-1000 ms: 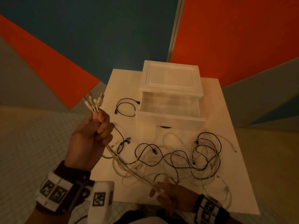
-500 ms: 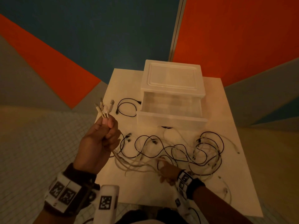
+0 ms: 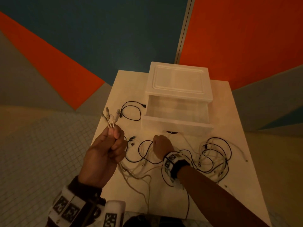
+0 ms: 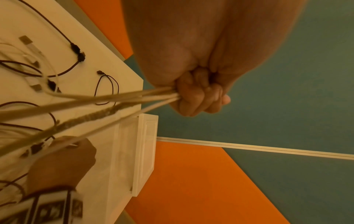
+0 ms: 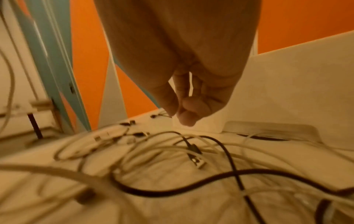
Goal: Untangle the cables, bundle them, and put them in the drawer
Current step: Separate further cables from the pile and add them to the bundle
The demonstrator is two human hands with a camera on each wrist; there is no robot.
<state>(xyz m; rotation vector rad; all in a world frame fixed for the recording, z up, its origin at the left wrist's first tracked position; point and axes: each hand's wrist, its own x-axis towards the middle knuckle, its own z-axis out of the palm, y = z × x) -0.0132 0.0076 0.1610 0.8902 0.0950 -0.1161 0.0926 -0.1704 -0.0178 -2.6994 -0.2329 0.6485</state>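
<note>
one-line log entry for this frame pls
left hand: grips white cable ends, raised | right hand: over tangled cables, grasp unclear | drawer: open, no cables visible inside

Left hand round pale cables

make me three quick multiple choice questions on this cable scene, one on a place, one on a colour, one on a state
1. Where does the small separate loop of black cable lie?
A. inside the drawer
B. on the table left of the drawer
C. on the floor

2. What colour are the cables gripped in the left hand?
A. white
B. red
C. blue

3. In what state is the translucent white plastic drawer?
A. shut
B. taken out and upside down
C. pulled open

Answers:
1 B, the loop rests on the white table beside the drawer's left wall.
2 A, white plug ends stick up above the fist.
3 C, its tray juts forward from the box.
</note>
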